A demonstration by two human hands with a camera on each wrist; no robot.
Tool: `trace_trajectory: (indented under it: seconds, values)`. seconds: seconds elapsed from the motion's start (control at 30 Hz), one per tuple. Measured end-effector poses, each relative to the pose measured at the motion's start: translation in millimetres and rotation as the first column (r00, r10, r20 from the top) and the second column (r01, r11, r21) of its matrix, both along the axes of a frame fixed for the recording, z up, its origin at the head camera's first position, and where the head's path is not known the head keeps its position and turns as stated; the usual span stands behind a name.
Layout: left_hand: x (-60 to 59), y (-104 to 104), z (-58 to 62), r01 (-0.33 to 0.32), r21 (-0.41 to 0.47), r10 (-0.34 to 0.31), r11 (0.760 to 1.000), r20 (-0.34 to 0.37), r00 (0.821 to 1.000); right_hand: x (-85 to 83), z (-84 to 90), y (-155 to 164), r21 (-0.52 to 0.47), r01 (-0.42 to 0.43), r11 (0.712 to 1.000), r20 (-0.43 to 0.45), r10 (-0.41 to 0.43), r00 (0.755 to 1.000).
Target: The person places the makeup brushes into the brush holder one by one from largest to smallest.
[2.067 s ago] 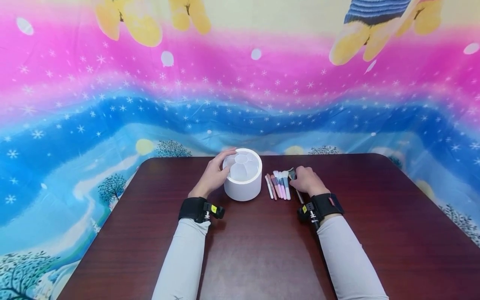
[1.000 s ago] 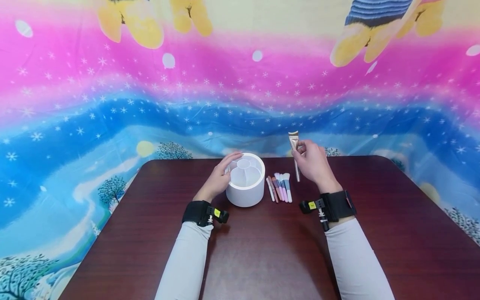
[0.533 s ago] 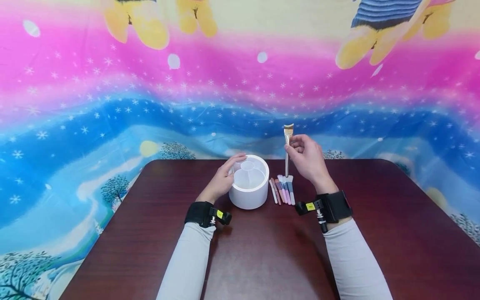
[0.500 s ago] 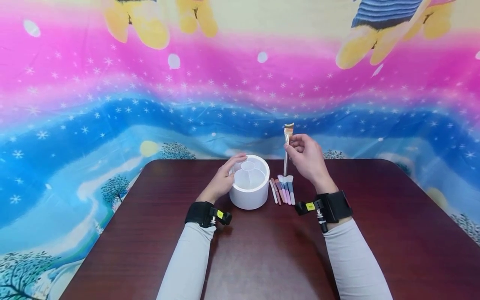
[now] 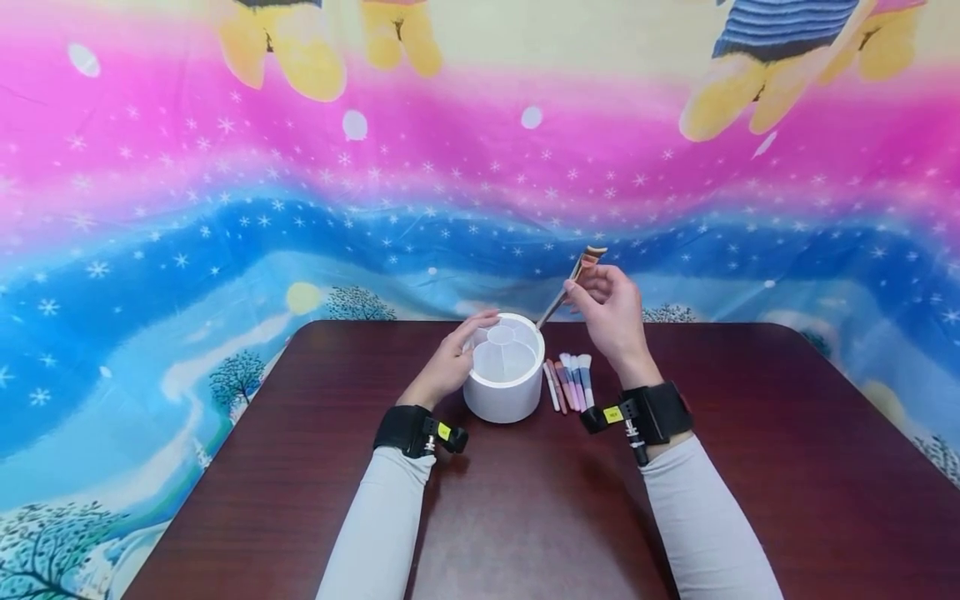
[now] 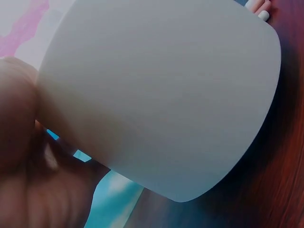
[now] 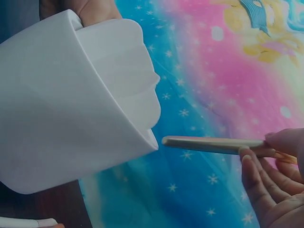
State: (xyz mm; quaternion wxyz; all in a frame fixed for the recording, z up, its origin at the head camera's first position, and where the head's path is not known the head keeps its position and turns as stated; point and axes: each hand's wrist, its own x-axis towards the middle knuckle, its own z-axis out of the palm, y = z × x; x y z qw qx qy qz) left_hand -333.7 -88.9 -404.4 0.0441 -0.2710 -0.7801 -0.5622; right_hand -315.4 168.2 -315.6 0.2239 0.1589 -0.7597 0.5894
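A white round makeup brush holder (image 5: 502,403) with clear dividers stands on the table; its side fills most of the left wrist view. My left hand (image 5: 444,365) holds it by the left side, fingers at the rim. To its right and above the table, my right hand (image 5: 617,323) pinches a makeup brush (image 5: 557,305) with a metallic gold handle and a fan-like curved head. The brush slants, head up toward the right and handle end down toward the holder. In the right wrist view that handle end (image 7: 166,141) points at the rim with a small gap.
Several makeup brushes (image 5: 577,382) with pink, blue-grey, white and brown parts lie side by side just right of the holder. The dark red-brown table (image 5: 517,500) ends at a patterned cloth backdrop (image 5: 420,217).
My right hand has picked up the gold brush from the table, raised it and moved left, tilting its handle end toward the holder. My left hand stays on the holder.
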Motion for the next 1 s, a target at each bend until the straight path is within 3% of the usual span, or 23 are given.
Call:
trace_trajectory:
  seconds: [0.33, 0.53, 0.77, 1.0]
  values:
    - [4.4, 1.5, 5.2, 0.013, -0.009, -0.013, 1.000, 0.017, 1.000, 7.0, 2.9, -10.4, 0.013, -0.027, 1.000, -0.014, 0.027, 1.000]
    - [1.0, 1.3, 1.7, 0.004, -0.006, -0.004, 1.000, 0.020, 1.000, 10.9, 6.9, -14.7, 0.016, -0.040, 0.999, -0.009, 0.040, 0.999]
    - [0.8, 0.7, 0.2, -0.006, -0.013, 0.006, 1.000, 0.025, 1.000, 28.1, 19.8, -19.6, 0.031, -0.037, 0.999, -0.006, 0.037, 0.999]
    - [1.5, -0.5, 1.7, 0.006, -0.013, -0.006, 1.000, 0.012, 1.000, 26.3, 19.1, -20.8, 0.062, -0.033, 0.998, 0.010, 0.032, 0.999]
